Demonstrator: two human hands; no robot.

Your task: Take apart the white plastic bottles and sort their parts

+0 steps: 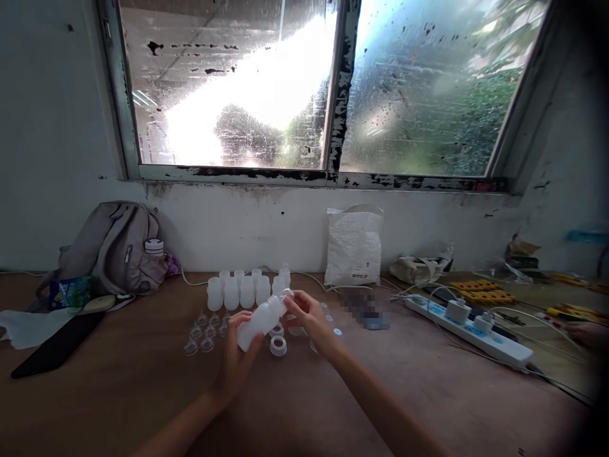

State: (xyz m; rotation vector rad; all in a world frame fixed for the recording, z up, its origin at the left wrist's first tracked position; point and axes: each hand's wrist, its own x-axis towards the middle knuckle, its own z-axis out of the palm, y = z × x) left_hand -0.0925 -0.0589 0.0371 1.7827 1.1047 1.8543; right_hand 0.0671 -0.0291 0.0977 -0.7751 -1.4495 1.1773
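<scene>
A frosted white baby bottle is held tilted above the table, its top toward the upper right. My left hand wraps round the bottle's body. At its upper end, the fingers of my right hand are closed on the clear cap. Below the bottle lie white collar rings. To the left, several clear teats stand in short rows. Several more frosted bottles stand upright behind, one at the right with a clear top. Small white discs lie beyond my right hand.
A grey backpack and a black phone-like slab are at the left. A white plastic bag leans on the wall. A power strip with cables lies right, near yellow parts. Another person's hand shows at the far right.
</scene>
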